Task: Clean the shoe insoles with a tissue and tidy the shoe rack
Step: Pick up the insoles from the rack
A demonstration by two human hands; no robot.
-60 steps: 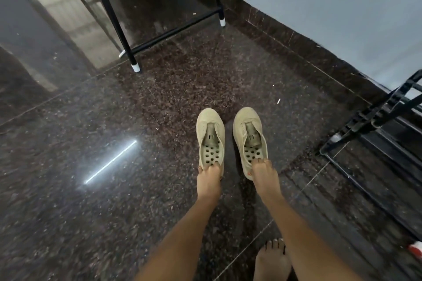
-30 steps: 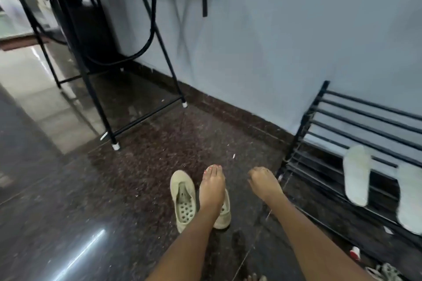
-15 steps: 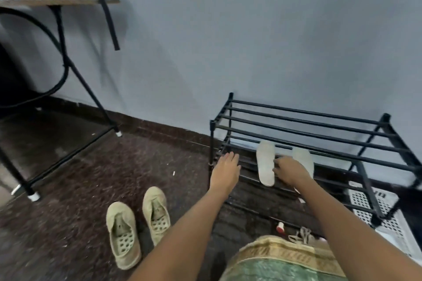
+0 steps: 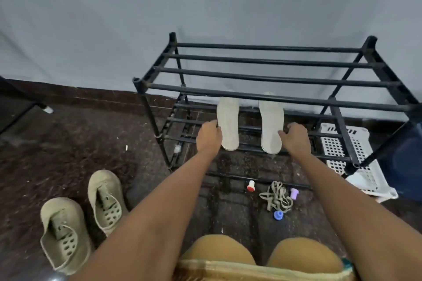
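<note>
After the shoes [image 4: 106,198] were parked aside, left hand [image 4: 209,137] clamped left insole [image 4: 228,121], right hand [image 4: 295,138] clamped right insole [image 4: 271,121]; wiping likely pending.

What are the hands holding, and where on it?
The left hand seems to grip the outer edge of the left insole, the right hand that of the right insole; both lie on the rack.

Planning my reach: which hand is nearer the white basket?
Right. The right hand is just left of the white basket; the left hand is farther left, beyond both insoles.
</note>
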